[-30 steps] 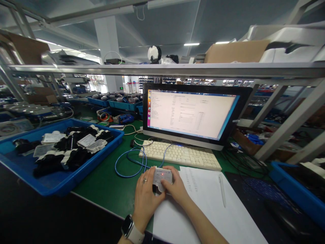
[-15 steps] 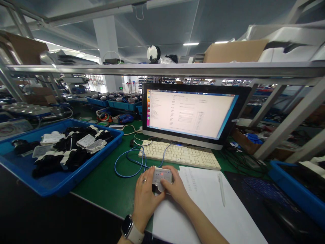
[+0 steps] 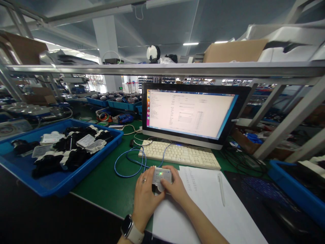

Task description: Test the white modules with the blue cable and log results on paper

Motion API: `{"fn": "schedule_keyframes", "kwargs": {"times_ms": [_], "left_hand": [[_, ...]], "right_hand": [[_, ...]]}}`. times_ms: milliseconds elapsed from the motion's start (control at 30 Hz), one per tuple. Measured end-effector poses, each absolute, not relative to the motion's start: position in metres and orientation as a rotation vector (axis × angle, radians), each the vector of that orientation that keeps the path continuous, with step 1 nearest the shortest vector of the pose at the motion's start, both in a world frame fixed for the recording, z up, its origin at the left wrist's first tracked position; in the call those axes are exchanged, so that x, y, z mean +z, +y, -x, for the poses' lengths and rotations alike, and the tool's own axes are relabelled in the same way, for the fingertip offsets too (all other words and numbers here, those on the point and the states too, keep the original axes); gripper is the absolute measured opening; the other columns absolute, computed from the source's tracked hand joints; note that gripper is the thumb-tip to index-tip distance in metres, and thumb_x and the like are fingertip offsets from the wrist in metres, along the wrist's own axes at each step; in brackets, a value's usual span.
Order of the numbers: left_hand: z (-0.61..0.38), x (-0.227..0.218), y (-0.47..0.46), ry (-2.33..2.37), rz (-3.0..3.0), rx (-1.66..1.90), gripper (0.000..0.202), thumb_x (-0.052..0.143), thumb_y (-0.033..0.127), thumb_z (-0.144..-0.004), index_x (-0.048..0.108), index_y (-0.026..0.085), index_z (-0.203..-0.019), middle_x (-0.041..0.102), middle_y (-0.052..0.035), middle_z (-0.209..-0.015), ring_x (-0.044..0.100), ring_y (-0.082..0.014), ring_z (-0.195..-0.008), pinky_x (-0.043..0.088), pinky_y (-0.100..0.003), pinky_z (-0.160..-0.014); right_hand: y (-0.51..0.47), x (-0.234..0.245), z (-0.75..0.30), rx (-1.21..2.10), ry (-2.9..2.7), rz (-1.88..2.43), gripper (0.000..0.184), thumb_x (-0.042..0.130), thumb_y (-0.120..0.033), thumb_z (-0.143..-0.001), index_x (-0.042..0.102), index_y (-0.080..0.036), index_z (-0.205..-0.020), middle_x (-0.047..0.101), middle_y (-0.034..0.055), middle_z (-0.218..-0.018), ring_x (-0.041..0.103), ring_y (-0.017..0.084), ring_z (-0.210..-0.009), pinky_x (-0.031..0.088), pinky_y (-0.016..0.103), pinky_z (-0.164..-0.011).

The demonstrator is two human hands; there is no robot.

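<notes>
Clamping small white device [image 3: 162,175] between left hand [image 3: 145,195] and right hand [image 3: 175,188] just in front of keyboard [image 3: 180,155], fingers curled round both ends, thumbs on top, face up, probably to keep its green light in sight. Tethered by blue cable [image 3: 126,162] looping left-front of keyboard, hence held close. Paper sheet [image 3: 203,206] with pen [image 3: 221,189] right-front of keyboard, likely within reach for noting.

Writing on the monitor [image 3: 190,113] and paper sheet [image 3: 203,206] is unreadably small; left hand [image 3: 145,195] and right hand [image 3: 175,189] hide much of the white device [image 3: 162,174].
</notes>
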State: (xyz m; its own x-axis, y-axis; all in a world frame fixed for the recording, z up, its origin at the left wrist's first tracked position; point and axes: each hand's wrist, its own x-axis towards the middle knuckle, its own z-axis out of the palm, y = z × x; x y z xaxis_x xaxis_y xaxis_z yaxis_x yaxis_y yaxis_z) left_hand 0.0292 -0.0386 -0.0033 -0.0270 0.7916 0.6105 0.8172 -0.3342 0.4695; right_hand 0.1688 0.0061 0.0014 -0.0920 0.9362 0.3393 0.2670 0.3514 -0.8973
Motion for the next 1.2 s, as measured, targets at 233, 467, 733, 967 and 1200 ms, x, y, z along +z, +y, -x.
{"fn": "schedule_keyframes", "kwargs": {"times_ms": [233,467,733,967,1200], "left_hand": [[-0.031,-0.005,-0.037,-1.794,2.173,-1.334,0.065,0.06,0.023,-0.071,0.039,0.016,-0.131,0.055,-0.012,-0.125,0.051,-0.0277,-0.115,0.042,-0.045,-0.099],[-0.015,0.007,-0.04,-1.944,2.327,-1.458,0.066,0.064,0.036,-0.071,0.041,0.019,-0.13,0.051,-0.0113,-0.131,0.042,-0.0304,-0.125,0.034,-0.05,-0.104],[0.044,0.034,-0.031,-2.568,2.151,-1.458,0.045,0.053,0.055,-0.074,0.059,0.015,-0.094,0.064,-0.008,-0.088,0.062,-0.0227,-0.079,0.048,-0.035,-0.072],[0.048,0.031,-0.014,-2.753,2.442,-1.238,0.027,0.073,0.028,-0.053,0.063,0.014,-0.073,0.059,-0.0002,-0.061,0.057,-0.018,-0.061,0.042,-0.027,-0.056],[0.047,0.061,-0.023,-2.576,2.431,-2.65,0.045,0.075,0.03,-0.066,0.06,0.014,-0.105,0.066,-0.0042,-0.087,0.063,-0.0135,-0.075,0.052,-0.024,-0.068]], "right_hand": [[0.009,-0.004,-0.169,0.802,-1.611,1.075,0.033,0.06,-0.025,-0.065,0.06,-0.022,-0.098,0.06,0.005,-0.101,0.053,0.025,-0.098,0.043,0.039,-0.088],[0.011,-0.006,-0.173,0.826,-1.627,1.061,0.029,0.057,-0.037,-0.073,0.06,-0.022,-0.098,0.06,0.0056,-0.102,0.053,0.026,-0.1,0.041,0.04,-0.09],[0.014,-0.012,-0.175,0.869,-1.606,1.029,0.04,0.043,-0.054,-0.082,0.061,-0.024,-0.1,0.06,0.0055,-0.104,0.052,0.027,-0.102,0.039,0.045,-0.091],[0.014,-0.012,-0.175,0.866,-1.623,1.052,0.041,0.04,-0.053,-0.082,0.06,-0.024,-0.102,0.059,0.006,-0.104,0.051,0.027,-0.102,0.04,0.045,-0.092],[0.017,-0.015,-0.176,0.862,-1.645,1.022,0.042,0.042,-0.055,-0.082,0.061,-0.023,-0.102,0.06,0.006,-0.102,0.052,0.027,-0.101,0.04,0.046,-0.091]]}}
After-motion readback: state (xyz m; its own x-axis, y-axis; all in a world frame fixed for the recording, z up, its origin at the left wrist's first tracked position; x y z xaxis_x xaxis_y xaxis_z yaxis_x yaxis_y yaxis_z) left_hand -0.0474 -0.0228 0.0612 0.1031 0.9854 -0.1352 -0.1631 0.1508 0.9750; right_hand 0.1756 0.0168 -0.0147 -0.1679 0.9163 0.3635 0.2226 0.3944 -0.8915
